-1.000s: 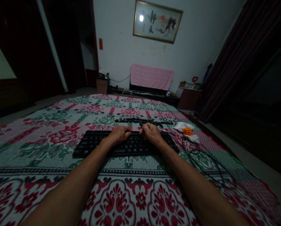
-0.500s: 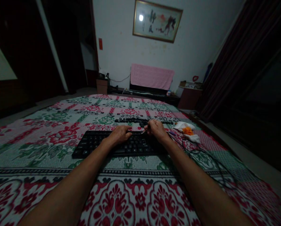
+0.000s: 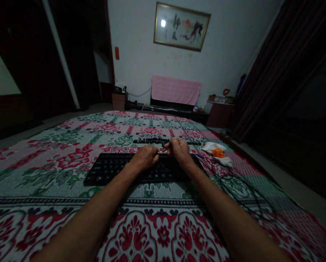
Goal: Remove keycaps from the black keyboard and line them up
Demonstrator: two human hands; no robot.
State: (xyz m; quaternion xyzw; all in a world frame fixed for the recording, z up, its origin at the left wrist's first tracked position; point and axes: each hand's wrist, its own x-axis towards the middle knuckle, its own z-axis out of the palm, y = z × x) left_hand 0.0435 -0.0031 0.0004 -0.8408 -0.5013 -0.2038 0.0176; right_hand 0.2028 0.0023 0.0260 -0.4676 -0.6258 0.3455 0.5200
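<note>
A black keyboard (image 3: 108, 169) lies on the patterned bedspread in front of me. My left hand (image 3: 145, 157) hovers over its middle. The fingers are pinched together, and what they hold is too small and dark to make out. Close beside it, my right hand (image 3: 179, 150) is closed on a thin metal tool (image 3: 165, 149), whose tip points toward the left fingertips. Loose black keycaps (image 3: 152, 141) lie in a row just behind the keyboard, partly hidden by my right hand. The keys beneath both hands are partly covered.
White tissue (image 3: 225, 161) with an orange bundle (image 3: 218, 153) lies right of the keyboard, near a small purple item (image 3: 199, 155). A black cable (image 3: 247, 189) coils on the right side of the patterned bedspread (image 3: 163, 214). Beyond the bed stands a pink-cloth-covered screen (image 3: 176, 89).
My left hand has moved slightly right and closed its thumb and fingers, meeting the tool tip. My right hand has lifted the tool a little from the keys.
</note>
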